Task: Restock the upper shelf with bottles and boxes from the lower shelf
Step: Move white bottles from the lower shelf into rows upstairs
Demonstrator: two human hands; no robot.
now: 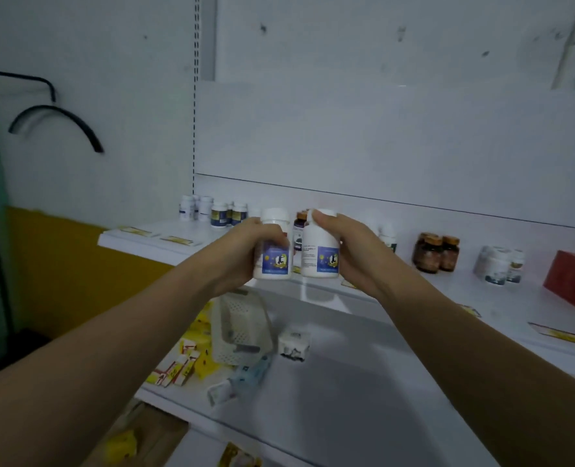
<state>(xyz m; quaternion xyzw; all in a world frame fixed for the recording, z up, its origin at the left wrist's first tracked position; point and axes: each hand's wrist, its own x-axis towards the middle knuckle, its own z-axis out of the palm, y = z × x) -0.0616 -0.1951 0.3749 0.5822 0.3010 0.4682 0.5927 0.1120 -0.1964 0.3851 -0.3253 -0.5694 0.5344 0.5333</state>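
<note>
No legible text on the blue bottle labels [274, 261] (print too blurred).

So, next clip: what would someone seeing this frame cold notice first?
Dead centre, two white, blue-labelled bottles are held upright side by side at the front of the upper shelf: the left bottle in the left hand, the right bottle in the right hand. Next come the red box at that shelf's far right and the white basket beside yellow boxes on the lower shelf.
</note>
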